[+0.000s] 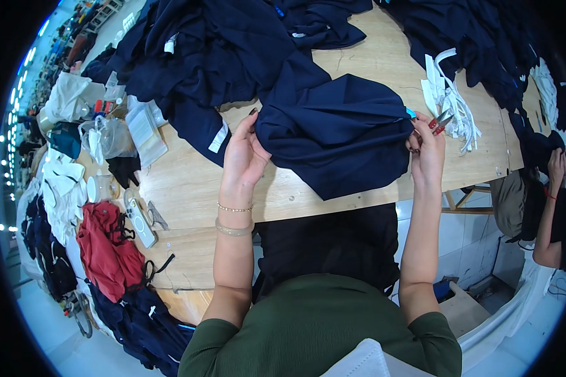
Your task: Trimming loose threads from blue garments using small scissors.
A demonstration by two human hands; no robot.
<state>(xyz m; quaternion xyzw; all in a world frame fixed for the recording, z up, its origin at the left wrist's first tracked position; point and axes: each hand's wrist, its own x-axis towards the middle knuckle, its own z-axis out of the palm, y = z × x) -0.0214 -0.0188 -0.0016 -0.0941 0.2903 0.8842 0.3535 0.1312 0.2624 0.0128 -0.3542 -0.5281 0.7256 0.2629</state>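
Left hand (242, 154): at the left edge of the navy garment (339, 138), seemingly supporting it; fingers partly hidden, pinch cannot be told.
Right hand (427, 151): fingers curled, pinching the right edge, apparently keeping cloth spread.
Garment position: between both hands, over the wooden table (182, 201).
Red-handled snips (442, 123): lodged in right hand, presumably for ready access.
White strips (459, 113): heaped just beyond.

I'm watching a garment (336, 141) spanning between the left hand (246, 154) and right hand (427, 151), over the table (188, 188). Behind it, leftward, a clothes pile (214, 56) is lying; rightward, strips (462, 116) are lying beside the right hand's scissors (442, 124). Left of the left hand, a phone (140, 220) is resting.
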